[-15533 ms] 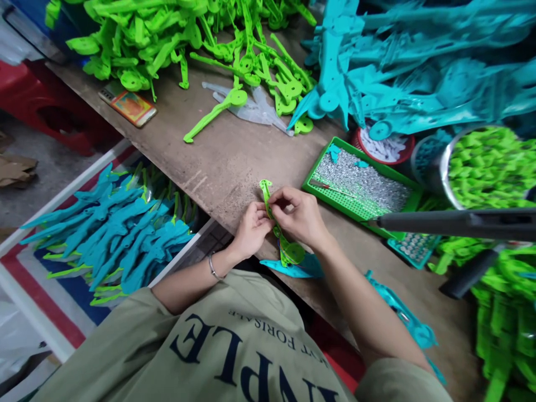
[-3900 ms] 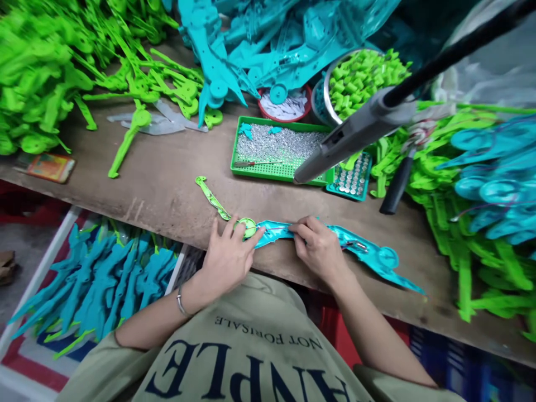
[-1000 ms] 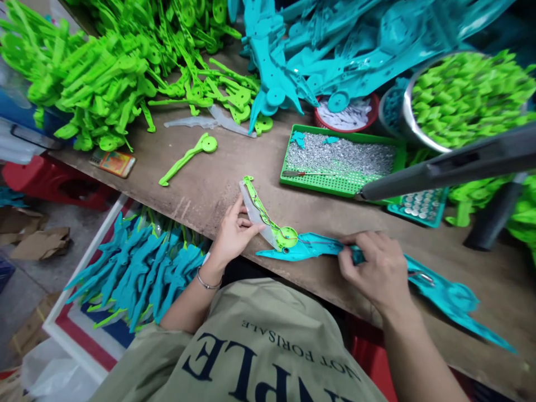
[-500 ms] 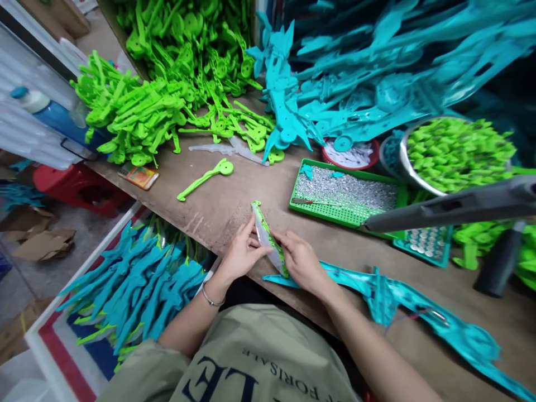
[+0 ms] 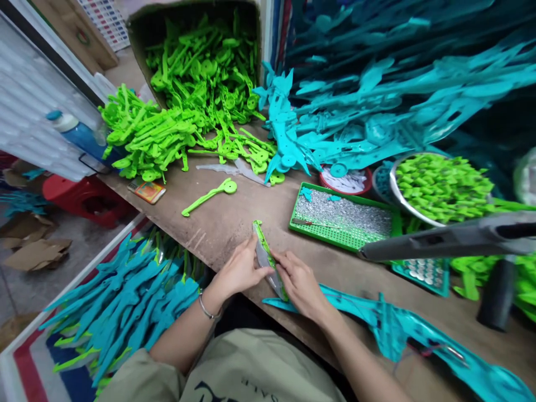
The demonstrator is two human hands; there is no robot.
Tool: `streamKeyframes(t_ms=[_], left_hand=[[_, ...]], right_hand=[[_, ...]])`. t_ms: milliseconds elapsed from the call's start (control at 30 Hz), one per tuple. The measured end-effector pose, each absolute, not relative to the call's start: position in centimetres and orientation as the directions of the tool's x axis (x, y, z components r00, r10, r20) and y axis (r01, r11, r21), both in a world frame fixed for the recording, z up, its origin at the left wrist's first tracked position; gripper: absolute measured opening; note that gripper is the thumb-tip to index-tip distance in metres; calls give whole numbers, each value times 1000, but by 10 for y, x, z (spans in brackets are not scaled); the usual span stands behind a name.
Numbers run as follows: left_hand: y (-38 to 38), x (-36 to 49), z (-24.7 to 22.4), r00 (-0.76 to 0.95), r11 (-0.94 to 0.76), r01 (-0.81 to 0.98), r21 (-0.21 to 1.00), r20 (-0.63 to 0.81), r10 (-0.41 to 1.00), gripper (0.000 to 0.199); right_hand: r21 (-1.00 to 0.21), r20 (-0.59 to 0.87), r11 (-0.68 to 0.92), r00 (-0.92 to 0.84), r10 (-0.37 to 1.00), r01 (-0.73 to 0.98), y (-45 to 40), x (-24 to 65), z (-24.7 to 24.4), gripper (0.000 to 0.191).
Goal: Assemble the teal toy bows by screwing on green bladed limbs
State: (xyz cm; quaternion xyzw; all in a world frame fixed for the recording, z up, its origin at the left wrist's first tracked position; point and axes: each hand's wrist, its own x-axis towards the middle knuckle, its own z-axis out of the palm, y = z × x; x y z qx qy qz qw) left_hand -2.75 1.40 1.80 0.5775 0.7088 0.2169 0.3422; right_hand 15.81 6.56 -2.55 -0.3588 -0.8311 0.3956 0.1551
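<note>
Near the table's front edge, a narrow green and translucent piece [image 5: 266, 258] is held between both hands. My left hand [image 5: 242, 267] grips it from the left, thumb across its side. From the right, my right hand [image 5: 299, 281] closes its fingers on the same piece. Just beyond my right hand lies a long teal part [image 5: 355, 304] with thin wires and a small metal piece at its right portion. A single green part with a round end [image 5: 209, 196] rests on the table up and to the left.
Behind are a green parts heap [image 5: 159, 134] and teal parts [image 5: 360, 128]. On the right are a green tray [image 5: 343, 237] of small metal pieces, a metal bowl [image 5: 444, 187] and a grey tool [image 5: 444, 240]. A stack of teal parts [image 5: 125, 301] is at lower left.
The whole view has shifted, so the table and its objects sit lower in the picture. Both hands still hold the same piece, with only slight change in their pose.
</note>
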Motion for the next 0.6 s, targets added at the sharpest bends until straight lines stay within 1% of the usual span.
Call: streamKeyframes(t_ms=[100,233,333,400,433,467,567,600], left_hand=[[18,-31,25,-94,237,733,638,-250,964,64],[28,-47,34,-42,181,793,582,-244,969,33],[50,-64,33,-38,96,883,459,-134,990,25],[77,-75,28,-66,81,918,388,-53,996,20],[92,-81,25,-73,75,927,368,-21,997,21],[109,-86,23,-58,53,935,351,4,998,27],[158,-103,14,5,-21,951,310,51,999,50],[171,-108,12,17,-34,954,297,61,998,55]], right_hand=[[-775,-5,432,-689,725,461,65,158,-28,46],[-795,8,423,-690,724,435,67,158,-29,47],[-807,34,423,-683,729,412,68,158,-30,46],[-815,54,419,-667,743,401,68,157,-30,44],[-816,63,417,-655,753,401,68,157,-29,43],[-815,72,415,-641,764,404,68,157,-28,42],[-810,103,412,-590,800,418,69,159,-24,40],[-810,113,410,-575,810,419,70,160,-22,40]])
